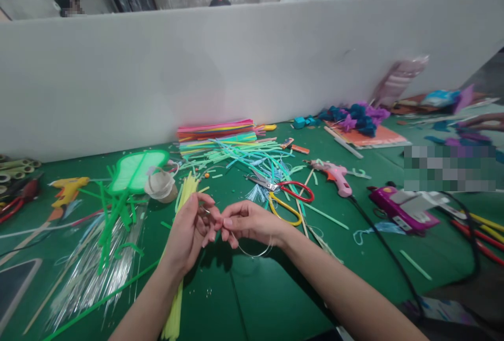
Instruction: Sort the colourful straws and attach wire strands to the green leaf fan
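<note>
My left hand and my right hand meet above the green table, fingertips pinched together. A thin clear thread loops down below my right hand, and both hands pinch it. A bundle of yellow straws lies under my left hand and forearm. Just beyond the right hand lie scissors with red and yellow handles.
A pink glue gun with a black cord, a purple tool, a yellow glue gun, green foam pieces, a tape roll, stacked coloured straws and clear strips litter the table. A white partition stands behind. Another person's hand shows far right.
</note>
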`<state>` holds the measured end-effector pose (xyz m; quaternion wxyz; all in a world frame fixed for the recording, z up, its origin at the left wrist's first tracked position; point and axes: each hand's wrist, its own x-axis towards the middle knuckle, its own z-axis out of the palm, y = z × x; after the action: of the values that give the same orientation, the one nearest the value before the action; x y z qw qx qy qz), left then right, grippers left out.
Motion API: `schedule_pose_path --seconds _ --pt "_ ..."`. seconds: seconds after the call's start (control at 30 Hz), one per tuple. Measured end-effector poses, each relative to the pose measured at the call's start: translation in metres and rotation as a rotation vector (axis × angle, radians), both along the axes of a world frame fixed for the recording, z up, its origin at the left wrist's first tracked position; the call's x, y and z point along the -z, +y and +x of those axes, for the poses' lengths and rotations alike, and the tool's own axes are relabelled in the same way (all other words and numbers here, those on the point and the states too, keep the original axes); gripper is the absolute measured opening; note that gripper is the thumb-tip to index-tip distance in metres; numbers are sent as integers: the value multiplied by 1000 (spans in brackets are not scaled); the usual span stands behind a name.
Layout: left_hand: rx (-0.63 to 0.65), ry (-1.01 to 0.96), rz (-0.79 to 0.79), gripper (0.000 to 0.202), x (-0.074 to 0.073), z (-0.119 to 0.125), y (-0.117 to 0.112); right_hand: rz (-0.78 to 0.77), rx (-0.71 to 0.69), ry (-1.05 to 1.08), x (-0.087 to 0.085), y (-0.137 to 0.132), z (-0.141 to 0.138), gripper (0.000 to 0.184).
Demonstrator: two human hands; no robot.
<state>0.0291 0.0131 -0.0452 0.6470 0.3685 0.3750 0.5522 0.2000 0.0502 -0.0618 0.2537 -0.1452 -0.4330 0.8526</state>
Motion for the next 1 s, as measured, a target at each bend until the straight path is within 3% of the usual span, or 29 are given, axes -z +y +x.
schedule_pose_path --seconds 0.13,0.43,0.73,1.0 --pt "42 -8 -25 30 0 4 -1 -41 60 26 4 -2 -4 24" --pt "-35 -40 -73 25 -6 8 -1 -72 114 86 10 -2 -10 25" --pt "-189 -90 -108 20 -7 -2 10 38 -81 -62 10 1 -3 28" --pt "-348 -48 -221 23 -11 0 9 140 86 -123 8 -1 -6 30"
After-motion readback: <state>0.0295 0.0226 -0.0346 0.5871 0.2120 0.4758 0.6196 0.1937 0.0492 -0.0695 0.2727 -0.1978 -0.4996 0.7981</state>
